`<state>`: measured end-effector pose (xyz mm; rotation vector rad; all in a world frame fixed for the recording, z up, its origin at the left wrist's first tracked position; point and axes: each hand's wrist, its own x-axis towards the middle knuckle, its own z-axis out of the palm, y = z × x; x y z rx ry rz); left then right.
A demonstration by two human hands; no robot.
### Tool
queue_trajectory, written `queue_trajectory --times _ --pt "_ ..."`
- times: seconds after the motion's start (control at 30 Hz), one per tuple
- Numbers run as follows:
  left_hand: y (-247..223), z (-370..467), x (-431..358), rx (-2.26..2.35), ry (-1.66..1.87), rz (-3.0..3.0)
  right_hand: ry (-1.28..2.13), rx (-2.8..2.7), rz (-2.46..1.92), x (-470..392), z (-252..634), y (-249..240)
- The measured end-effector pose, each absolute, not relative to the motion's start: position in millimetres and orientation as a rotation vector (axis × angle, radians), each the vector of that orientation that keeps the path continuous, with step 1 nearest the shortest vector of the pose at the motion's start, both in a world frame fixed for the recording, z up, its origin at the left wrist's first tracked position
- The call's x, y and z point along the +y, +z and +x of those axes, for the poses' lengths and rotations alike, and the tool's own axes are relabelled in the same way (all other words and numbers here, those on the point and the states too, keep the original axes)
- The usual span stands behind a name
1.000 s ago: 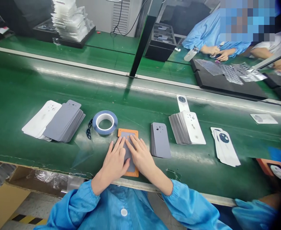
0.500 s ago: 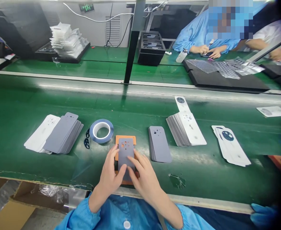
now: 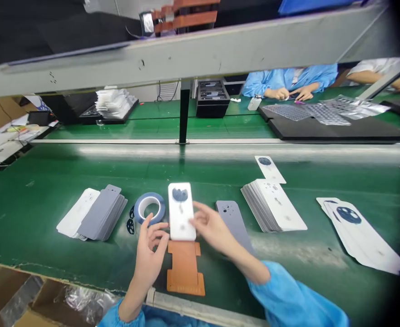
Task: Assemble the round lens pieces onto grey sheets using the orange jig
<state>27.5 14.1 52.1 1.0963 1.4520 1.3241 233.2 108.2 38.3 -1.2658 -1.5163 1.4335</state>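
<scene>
A white phone-shaped sheet (image 3: 181, 218) with a dark round patch near its top is held up over the far end of an orange fixture (image 3: 184, 268). My right hand (image 3: 213, 227) pinches its right edge between thumb and fingers. Just left of the sheet is my left hand (image 3: 152, 250), its fingers curved and apart, with nothing in it. A roll of blue tape (image 3: 149, 207) lies beyond my left hand, with small black pieces (image 3: 130, 226) beside it. Behind my right forearm sits a grey stack (image 3: 232, 218).
White sheets (image 3: 79, 213) and grey sheets (image 3: 101, 215) lie at the left. On the right are a thick stack (image 3: 281, 206), a single sheet (image 3: 269, 169) and fanned white sheets (image 3: 363, 236). Across the divider, a person's hands (image 3: 291, 93) work near a black tray (image 3: 336, 129).
The plate has been lifted off the orange fixture, and its white side with the dark patch now shows. My left hand has come away from it. The camera view has tilted up.
</scene>
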Motion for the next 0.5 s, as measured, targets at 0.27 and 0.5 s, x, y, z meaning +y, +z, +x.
queue_trajectory --times 0.27,0.5 --pt "80 -110 38 2.755 1.005 1.759 0.806 -1.688 -1.845 315 267 57" --pt "49 -147 2 2.807 0.397 1.588 0.558 -1.888 -2.023 316 269 36"
